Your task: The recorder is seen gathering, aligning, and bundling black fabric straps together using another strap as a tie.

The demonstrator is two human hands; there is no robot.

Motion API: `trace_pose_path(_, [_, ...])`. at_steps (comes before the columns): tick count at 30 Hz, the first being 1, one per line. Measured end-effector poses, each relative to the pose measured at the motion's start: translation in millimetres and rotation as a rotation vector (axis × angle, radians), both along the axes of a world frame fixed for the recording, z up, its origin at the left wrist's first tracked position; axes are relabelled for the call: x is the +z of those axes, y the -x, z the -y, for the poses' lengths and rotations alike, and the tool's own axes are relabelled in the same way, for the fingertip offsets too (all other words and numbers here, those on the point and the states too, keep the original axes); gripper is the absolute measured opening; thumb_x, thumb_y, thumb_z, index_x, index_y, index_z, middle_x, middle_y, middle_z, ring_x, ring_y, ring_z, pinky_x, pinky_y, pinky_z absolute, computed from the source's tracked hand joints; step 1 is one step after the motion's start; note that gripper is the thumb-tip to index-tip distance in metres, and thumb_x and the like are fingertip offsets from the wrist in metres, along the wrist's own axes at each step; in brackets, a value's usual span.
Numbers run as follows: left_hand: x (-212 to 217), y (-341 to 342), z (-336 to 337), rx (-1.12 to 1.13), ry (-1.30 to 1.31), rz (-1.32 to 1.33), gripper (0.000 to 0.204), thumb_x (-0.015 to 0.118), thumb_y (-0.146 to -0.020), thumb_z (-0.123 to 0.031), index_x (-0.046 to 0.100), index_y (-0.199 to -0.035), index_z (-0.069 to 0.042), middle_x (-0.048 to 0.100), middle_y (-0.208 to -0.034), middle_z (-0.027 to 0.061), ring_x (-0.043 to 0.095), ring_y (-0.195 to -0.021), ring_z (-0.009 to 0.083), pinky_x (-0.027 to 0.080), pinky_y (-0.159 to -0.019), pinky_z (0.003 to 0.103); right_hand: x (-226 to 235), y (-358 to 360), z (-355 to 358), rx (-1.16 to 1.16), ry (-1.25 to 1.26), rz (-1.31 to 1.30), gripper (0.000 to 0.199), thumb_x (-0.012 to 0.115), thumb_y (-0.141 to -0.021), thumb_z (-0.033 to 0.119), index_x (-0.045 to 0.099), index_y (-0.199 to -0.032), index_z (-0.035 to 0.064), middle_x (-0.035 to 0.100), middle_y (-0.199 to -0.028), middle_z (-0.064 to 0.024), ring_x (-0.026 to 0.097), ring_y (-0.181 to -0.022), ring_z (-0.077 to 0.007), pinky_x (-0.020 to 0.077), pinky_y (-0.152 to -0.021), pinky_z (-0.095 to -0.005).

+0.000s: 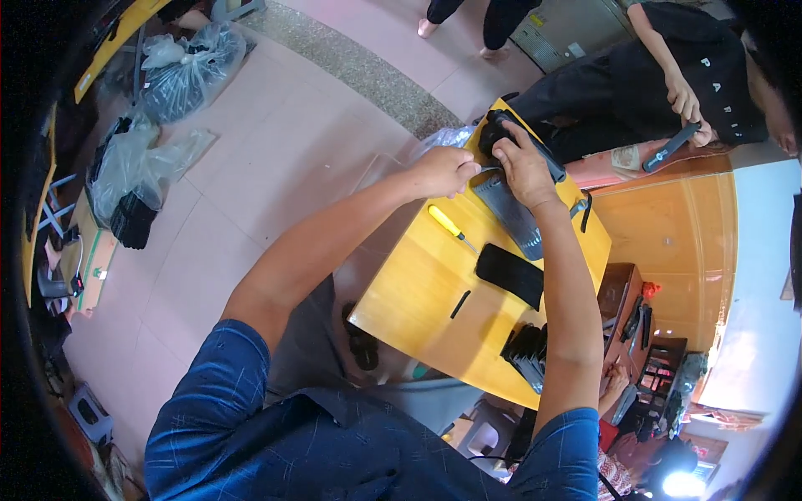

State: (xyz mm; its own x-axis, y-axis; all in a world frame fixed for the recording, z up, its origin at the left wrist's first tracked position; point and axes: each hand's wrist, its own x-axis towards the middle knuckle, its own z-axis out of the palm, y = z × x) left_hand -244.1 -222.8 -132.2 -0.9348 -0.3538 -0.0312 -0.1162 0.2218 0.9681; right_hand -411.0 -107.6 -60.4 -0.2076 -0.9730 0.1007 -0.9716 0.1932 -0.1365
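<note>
At the far end of the yellow wooden table [418, 284], both my hands work close together. My right hand [525, 167] is closed over a dark, rounded black piece [494, 129], whose kind I cannot make out. Just left of it, my left hand [447, 173] is closed in a pinch; a thin, light-coloured bit shows between its fingertips and my right hand, too small to name. Below the hands lies a stack of dark grey flat pieces [507, 215]. A screwdriver with a yellow handle [444, 220] rests nearer me, beside a black rectangular piece [509, 276].
A short black strip [460, 305] and a fanned stack of black pieces [526, 355] lie on the table's near part. Across the table, a person [693, 75] holds a dark strip [671, 149]. Plastic bags [192, 71] lie on the floor at left.
</note>
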Motion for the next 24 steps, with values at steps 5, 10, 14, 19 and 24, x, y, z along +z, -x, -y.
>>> trace_pose_path(5, [-16,-27,9,0.036,0.255,-0.169,0.032,0.054,-0.102,-0.025,0.059,-0.082,-0.001,0.067,-0.069,0.0103,0.067,-0.062,0.0194,0.053,-0.061,0.036,18,58,-25,-0.049,0.344,0.016,0.021,0.053,-0.102,0.02,0.068,-0.097,0.0052,0.061,-0.126,-0.0152,0.061,-0.111,-0.0368,0.0487,-0.098,-0.0403])
trace_pose_path(10, [-26,-40,-1,0.042,0.326,-0.137,0.027,0.056,-0.1,-0.026,0.061,-0.086,-0.004,0.069,-0.074,0.0119,0.068,-0.067,0.0257,0.053,-0.065,0.041,11,46,-25,-0.02,0.298,0.063,0.016,0.056,-0.101,0.018,0.066,-0.102,0.0063,0.06,-0.126,-0.0137,0.062,-0.109,-0.0359,0.0488,-0.095,-0.0405])
trace_pose_path(14, [-7,-43,1,0.131,0.549,-0.125,0.027,0.06,-0.097,-0.03,0.062,-0.087,-0.005,0.069,-0.079,0.0152,0.067,-0.075,0.0367,0.051,-0.069,0.048,24,41,-27,-0.047,0.355,0.055,0.017,0.054,-0.102,0.018,0.066,-0.1,0.0054,0.061,-0.123,-0.0145,0.062,-0.109,-0.0356,0.049,-0.095,-0.0401])
trace_pose_path(19, [0,-42,6,0.096,0.621,-0.064,0.029,0.06,-0.096,-0.032,0.064,-0.09,-0.004,0.069,-0.088,0.0174,0.066,-0.085,0.0406,0.051,-0.077,0.051,32,34,-26,-0.011,0.459,0.057,0.016,0.055,-0.102,0.016,0.066,-0.1,0.0046,0.062,-0.121,-0.0169,0.062,-0.109,-0.0356,0.0488,-0.095,-0.0398])
trace_pose_path(24, [51,-18,-31,0.145,0.783,-0.215,0.034,0.062,-0.093,-0.038,0.068,-0.097,-0.005,0.069,-0.105,0.016,0.065,-0.102,0.0358,0.051,-0.09,0.048,36,19,-38,0.009,0.447,0.116,0.014,0.057,-0.101,0.015,0.066,-0.099,0.0044,0.061,-0.122,-0.017,0.061,-0.111,-0.0351,0.0482,-0.097,-0.0394])
